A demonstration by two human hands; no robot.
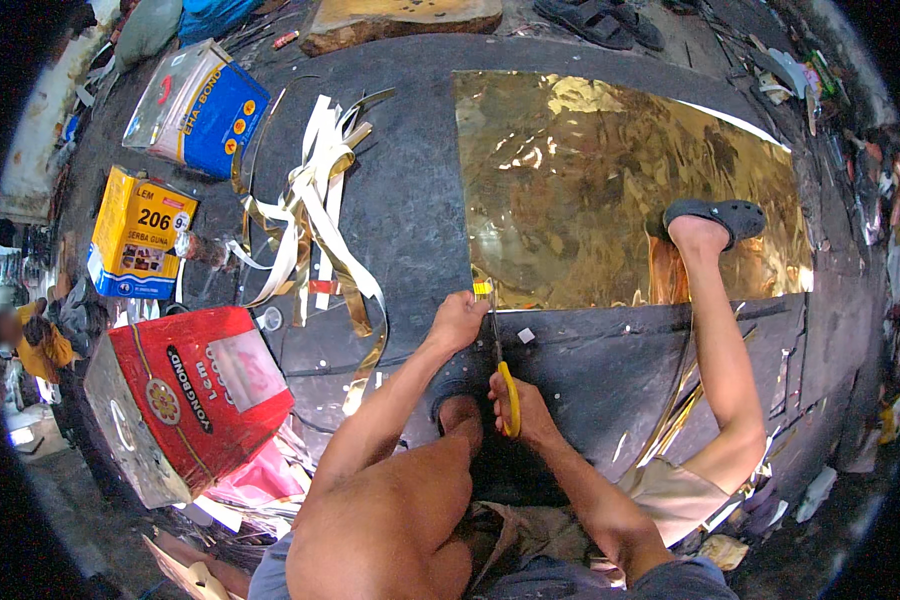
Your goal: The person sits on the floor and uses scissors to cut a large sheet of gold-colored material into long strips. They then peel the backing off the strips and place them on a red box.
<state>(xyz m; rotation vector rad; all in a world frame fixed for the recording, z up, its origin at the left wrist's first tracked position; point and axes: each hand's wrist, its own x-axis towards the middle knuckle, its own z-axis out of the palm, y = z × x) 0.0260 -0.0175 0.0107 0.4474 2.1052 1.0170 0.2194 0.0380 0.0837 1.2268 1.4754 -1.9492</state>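
A large shiny gold sheet point(590, 200) lies on the dark floor mat ahead of me and to the right. At its near left corner my left hand point(457, 320) is closed, pinching the sheet's edge. My right hand point(525, 408) is wrapped round the yellow handle of a pair of scissors point(510, 395). The scissors point away from me, and their blades reach up beside my left fingers at that corner. How far apart the blades are I cannot tell. Left of the sheet lies a tangled heap of gold and white strips point(315, 195).
A foot in a dark clog point(725, 220) rests on the sheet's right part. Along the left stand a red can point(195, 390), a yellow can point(140, 235) and a blue-and-white can point(198, 110). A wooden board point(400, 22) and dark sandals point(595, 22) lie at the far edge.
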